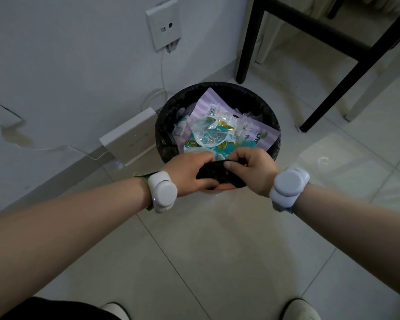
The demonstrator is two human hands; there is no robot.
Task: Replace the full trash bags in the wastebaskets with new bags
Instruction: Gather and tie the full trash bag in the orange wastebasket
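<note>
A round wastebasket stands on the tiled floor by the wall, lined with a black trash bag. Snack wrappers, purple, teal and clear plastic, fill the bag. Both hands meet at the basket's near rim. My left hand grips a bunched fold of the black bag there. My right hand pinches the same fold between thumb and fingers. The hands hide the near rim. An orange patch of the basket shows just under the fold.
A white box with cables lies against the wall left of the basket. A wall socket plate sits above it. Black table legs stand behind and to the right. My feet show at the bottom edge.
</note>
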